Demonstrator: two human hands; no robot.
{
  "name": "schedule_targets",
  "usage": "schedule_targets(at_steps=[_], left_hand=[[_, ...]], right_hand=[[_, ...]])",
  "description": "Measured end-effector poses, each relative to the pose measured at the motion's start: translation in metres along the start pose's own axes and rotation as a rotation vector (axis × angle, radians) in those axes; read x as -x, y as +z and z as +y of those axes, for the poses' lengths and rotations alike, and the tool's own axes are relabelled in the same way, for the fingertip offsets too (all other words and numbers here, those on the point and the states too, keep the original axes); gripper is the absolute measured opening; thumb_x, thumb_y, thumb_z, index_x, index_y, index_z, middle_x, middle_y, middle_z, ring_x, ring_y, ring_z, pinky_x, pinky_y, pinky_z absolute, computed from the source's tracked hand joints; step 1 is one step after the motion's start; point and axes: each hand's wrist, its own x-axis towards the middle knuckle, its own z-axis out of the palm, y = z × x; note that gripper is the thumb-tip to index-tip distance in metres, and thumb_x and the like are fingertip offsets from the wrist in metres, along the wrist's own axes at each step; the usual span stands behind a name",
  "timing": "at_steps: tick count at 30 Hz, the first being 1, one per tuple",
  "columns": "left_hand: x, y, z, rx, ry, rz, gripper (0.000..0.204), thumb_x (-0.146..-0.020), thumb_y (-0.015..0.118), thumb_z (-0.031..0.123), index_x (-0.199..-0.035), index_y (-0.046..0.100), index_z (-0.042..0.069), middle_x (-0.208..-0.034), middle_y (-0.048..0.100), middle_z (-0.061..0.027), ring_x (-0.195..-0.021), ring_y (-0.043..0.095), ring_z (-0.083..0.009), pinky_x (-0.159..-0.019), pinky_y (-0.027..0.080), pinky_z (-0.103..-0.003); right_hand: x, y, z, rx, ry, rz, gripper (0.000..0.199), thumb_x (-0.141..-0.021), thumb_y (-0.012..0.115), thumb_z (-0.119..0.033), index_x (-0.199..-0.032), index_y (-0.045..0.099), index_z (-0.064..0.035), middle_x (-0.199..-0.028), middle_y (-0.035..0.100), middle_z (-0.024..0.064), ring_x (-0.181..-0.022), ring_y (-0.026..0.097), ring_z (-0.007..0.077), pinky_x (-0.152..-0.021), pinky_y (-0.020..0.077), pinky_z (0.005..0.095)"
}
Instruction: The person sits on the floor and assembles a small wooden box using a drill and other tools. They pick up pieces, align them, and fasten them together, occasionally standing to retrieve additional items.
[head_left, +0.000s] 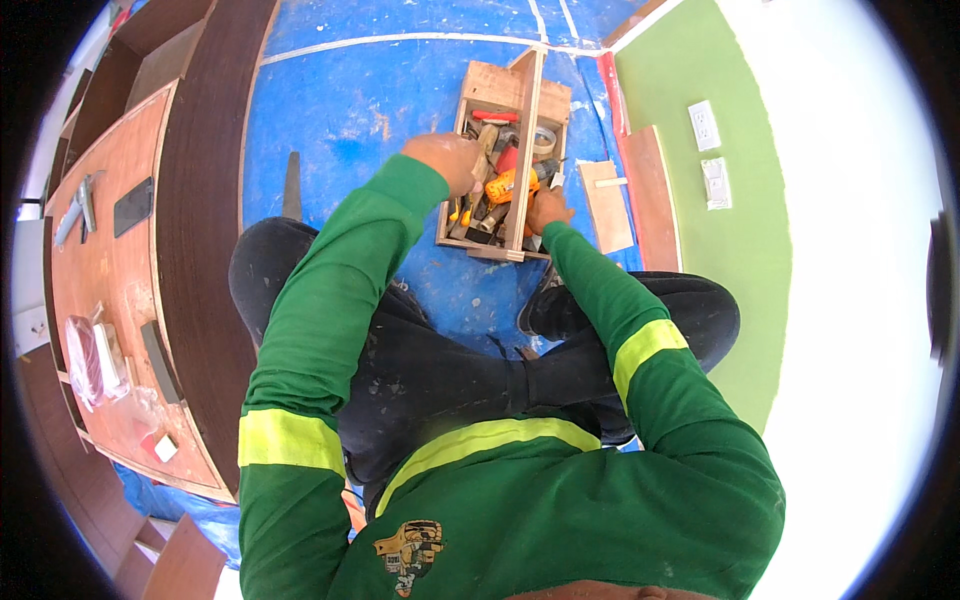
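Fingers, left hand: curled loosely over the near-left part of the wooden toolbox, blurred; closed on something or not, cannot tell.
Fingers, right hand: bent down at the toolbox's near-right corner, tips among the tools; hold on anything, cannot tell.
Toolbox: open wooden tray with a plank handle running down its middle, standing on the blue floor sheet, at 12 o'clock from the crouched person, touching both hands.
Orange drill: lying inside the toolbox, between the two hands; at 3 o'clock from the left hand, at 11 o'clock from the right hand, just beside each.
Tape roll: in the toolbox's right half, at 12 o'clock from the right hand, near it.
Red-handled tool: across the far part of the toolbox, at 1 o'clock from the left hand.
Wood offcuts: flat on the floor sheet, at 3 o'clock from the toolbox, just beside it, apart from the right hand.
Green wall: at 3 o'clock, carrying a white socket plate.
Counter: reddish wooden top at 9 o'clock, well apart from both hands, bearing a dark phone and a small white block.
Sleeves: green with yellow bands, reaching up from 6 o'clock.
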Motion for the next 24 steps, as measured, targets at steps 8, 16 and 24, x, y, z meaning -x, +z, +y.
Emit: schedule_targets(at_steps=[8,16,24], left_hand=[[0.001,0.005,-0.005,-0.029,-0.025,-0.01,0.051,-0.09,0.073,0.04,-0.126,0.064,0.005,-0.114,0.07,-0.0228,-0.11,0.067,-0.0416,-0.092,0.055,-0.053],[-0.01,-0.001,-0.005,-0.011,-0.031,0.045,0.047,-0.091,0.071,0.036,-0.128,0.064,0.009,-0.119,0.07,-0.0204,-0.113,0.067,-0.0395,-0.095,0.054,-0.052],[-0.005,-0.007,-0.006,-0.035,-0.027,0.079,0.052,-0.091,0.071,0.036,-0.135,0.062,0.01,-0.123,0.07,-0.0194,-0.119,0.065,-0.0371,-0.101,0.052,-0.05]], right_hand=[[0.005,0.019,-0.018,-0.14,0.013,0.149,0.077,-0.094,0.065,-0.021,-0.154,0.027,0.0062,-0.138,0.056,0.0228,-0.115,0.066,0.043,-0.096,0.0519,0.0563],[-0.015,0.007,-0.017,-0.47,0.008,0.101,0.074,-0.106,0.037,-0.051,-0.158,0.027,-0.0002,-0.146,0.053,0.0318,-0.131,0.054,0.0486,-0.111,0.0444,0.049],[-0.034,-0.002,-0.009,-0.765,-0.093,-0.215,0.071,-0.096,0.057,-0.047,-0.151,0.04,-0.0046,-0.134,0.062,0.027,-0.123,0.061,0.0442,-0.104,0.0468,0.049]])
